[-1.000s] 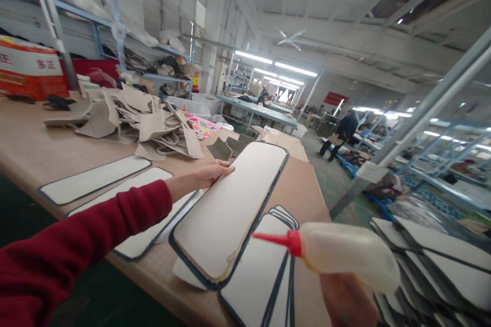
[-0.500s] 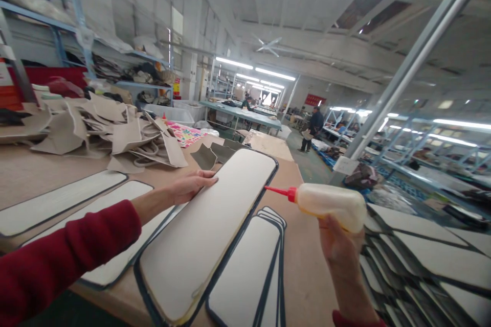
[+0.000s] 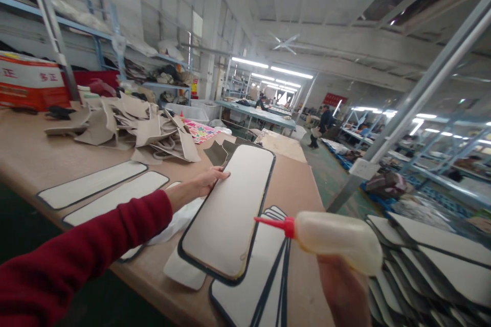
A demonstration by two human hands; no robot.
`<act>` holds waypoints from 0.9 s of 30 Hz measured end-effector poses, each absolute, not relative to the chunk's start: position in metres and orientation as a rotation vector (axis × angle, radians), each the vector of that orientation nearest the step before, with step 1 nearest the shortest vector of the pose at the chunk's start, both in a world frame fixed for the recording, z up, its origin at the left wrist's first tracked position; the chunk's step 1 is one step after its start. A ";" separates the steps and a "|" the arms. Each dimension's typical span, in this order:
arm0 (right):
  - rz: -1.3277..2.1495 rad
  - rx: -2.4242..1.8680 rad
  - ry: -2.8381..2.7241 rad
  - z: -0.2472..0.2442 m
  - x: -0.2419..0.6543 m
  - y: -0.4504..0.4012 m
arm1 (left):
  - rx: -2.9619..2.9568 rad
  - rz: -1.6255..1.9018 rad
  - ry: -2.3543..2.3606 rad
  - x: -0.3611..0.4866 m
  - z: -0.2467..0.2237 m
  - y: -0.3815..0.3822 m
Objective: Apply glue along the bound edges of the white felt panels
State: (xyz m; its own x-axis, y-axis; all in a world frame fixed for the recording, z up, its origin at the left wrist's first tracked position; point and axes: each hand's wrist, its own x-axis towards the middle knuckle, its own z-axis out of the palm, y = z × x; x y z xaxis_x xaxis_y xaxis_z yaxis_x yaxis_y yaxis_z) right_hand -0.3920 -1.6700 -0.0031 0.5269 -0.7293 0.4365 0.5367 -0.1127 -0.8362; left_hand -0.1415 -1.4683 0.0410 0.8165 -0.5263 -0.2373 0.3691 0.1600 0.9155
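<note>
My left hand [image 3: 213,180] grips the left edge of a long white panel [image 3: 233,204] with rounded corners and a dark border, thumb on top. The panel is held tilted above the table, and a yellowish line of glue runs along its right edge. In my right hand [image 3: 341,278] is a translucent squeeze glue bottle [image 3: 337,237], lying almost level, with its red nozzle [image 3: 274,224] pointing left at the panel's right edge. Whether the tip touches the edge I cannot tell. Under the panel lie several similar dark-edged panels [image 3: 245,286], fanned out.
More white panels [image 3: 118,196] lie at the left of the brown table [image 3: 184,171]. Behind them is a heap of beige cut pieces [image 3: 141,127]. Stacked panels [image 3: 433,265] stand at the right, near a metal post [image 3: 406,112]. A person [image 3: 324,125] stands in the aisle.
The panel has turned more upright in view and its near end has moved away from me. The bottle's nozzle has shifted down along the right edge. The camera has swung left.
</note>
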 end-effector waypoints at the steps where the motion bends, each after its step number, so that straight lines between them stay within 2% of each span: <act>1: -1.078 -1.241 0.188 0.001 -0.385 -1.674 | 1.255 -0.645 -0.139 -0.146 0.040 -1.472; 9: -1.006 -1.076 0.117 0.026 -0.328 -1.715 | 1.288 -0.710 -0.193 -0.189 0.044 -1.490; 14: -0.839 -1.148 0.133 -0.021 -0.362 -1.694 | 1.273 -0.694 -0.163 -0.181 0.042 -1.488; 17: -0.621 -1.370 0.087 -0.042 -0.381 -1.677 | 1.289 -0.663 -0.165 -0.176 0.037 -1.486; 19: -0.683 -1.363 0.128 -0.034 -0.373 -1.679 | 1.290 -0.660 -0.189 -0.178 0.034 -1.485; 23: -1.038 -1.118 0.183 0.005 -0.332 -1.694 | 1.247 -0.707 -0.243 -0.182 0.034 -1.478; 27: -0.936 -1.185 0.182 -0.007 -0.322 -1.664 | 1.212 -0.645 -0.166 -0.166 0.035 -1.456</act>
State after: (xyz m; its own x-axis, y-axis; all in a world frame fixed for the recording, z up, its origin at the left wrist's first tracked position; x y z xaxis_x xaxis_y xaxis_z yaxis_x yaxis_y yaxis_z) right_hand -0.3224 -1.6636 -0.0074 0.6263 -0.7035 0.3360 0.5261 0.0634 -0.8480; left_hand -0.1658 -1.4560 0.0351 0.8112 -0.5438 -0.2149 0.3731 0.1985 0.9063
